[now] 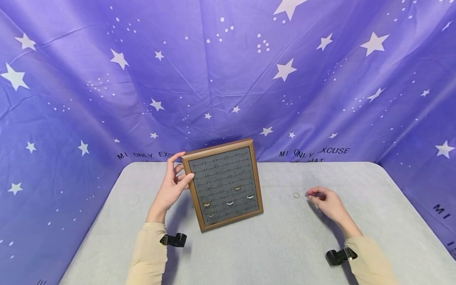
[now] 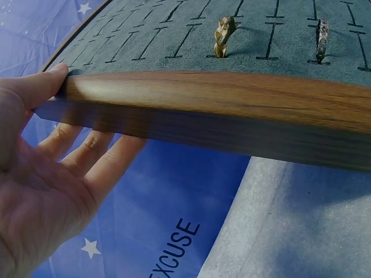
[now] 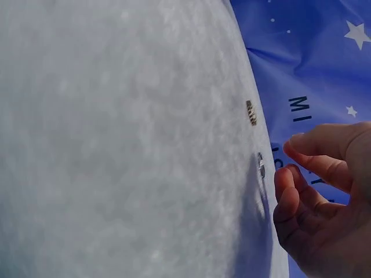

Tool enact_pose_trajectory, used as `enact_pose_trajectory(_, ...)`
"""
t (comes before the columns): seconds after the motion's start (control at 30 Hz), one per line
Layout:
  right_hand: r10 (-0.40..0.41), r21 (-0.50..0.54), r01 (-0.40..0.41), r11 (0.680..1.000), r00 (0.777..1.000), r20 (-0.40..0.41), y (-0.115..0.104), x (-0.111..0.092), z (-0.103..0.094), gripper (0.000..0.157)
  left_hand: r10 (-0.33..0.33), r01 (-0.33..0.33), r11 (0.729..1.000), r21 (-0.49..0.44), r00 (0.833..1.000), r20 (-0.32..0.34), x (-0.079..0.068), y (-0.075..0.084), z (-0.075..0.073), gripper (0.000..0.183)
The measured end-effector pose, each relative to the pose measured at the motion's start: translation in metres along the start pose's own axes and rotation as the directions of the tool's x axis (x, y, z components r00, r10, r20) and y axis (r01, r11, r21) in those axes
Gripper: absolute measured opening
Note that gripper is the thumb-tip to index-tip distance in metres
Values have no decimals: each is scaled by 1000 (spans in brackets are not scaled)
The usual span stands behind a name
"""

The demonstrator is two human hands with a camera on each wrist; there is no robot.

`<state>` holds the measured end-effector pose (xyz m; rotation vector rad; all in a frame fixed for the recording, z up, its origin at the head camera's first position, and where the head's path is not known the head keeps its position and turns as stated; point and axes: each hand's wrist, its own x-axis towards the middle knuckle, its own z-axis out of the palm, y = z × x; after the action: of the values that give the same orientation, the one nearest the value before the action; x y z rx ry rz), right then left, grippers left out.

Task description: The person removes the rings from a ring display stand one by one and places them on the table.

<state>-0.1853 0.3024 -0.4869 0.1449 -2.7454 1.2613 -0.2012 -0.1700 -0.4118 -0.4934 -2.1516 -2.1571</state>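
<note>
My left hand (image 1: 171, 190) grips the left side of a wood-framed ring display tray (image 1: 197, 198); its thumb lies on the front rim and the other fingers reach the side and back. The tray stands tilted up, its grey slotted pad (image 1: 221, 174) facing me. Several rings sit in the slots, among them a gold ring (image 2: 223, 37) and a silver ring (image 2: 322, 41). My right hand (image 1: 329, 204) hovers over the table, fingers loosely bent, thumb and fingertips apart. Near them lie a gold-toned ring (image 3: 251, 113) and a silver ring (image 3: 261, 165).
The grey table (image 1: 278, 245) lies under both hands. Behind it hangs a purple curtain (image 1: 213, 79) with white stars and lettering. Black wrist cameras are strapped at both sleeves.
</note>
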Motion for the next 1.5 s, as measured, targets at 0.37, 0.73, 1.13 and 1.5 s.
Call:
enact_pose_trajectory(0.37,-35,116,33,993,999,20,-15,-3,9,22,-3,3,1000,5,1000,1,0,-1,-1,67)
enact_pose_trajectory(0.73,-41,177,31,984,998,54,-42,-5,24,21,15,-15,1000,-21,1000,8,0,0,-1,67)
enact_pose_trajectory(1.13,-82,273,59,960,994,74,-78,-12,41,19,-3,3,1000,-2,1000,10,1,1,0,66)
enact_pose_trajectory(1.5,-123,223,102,969,989,84,-79,-6,65,17,-9,9,1000,-4,1000,8,2,1,-1,67)
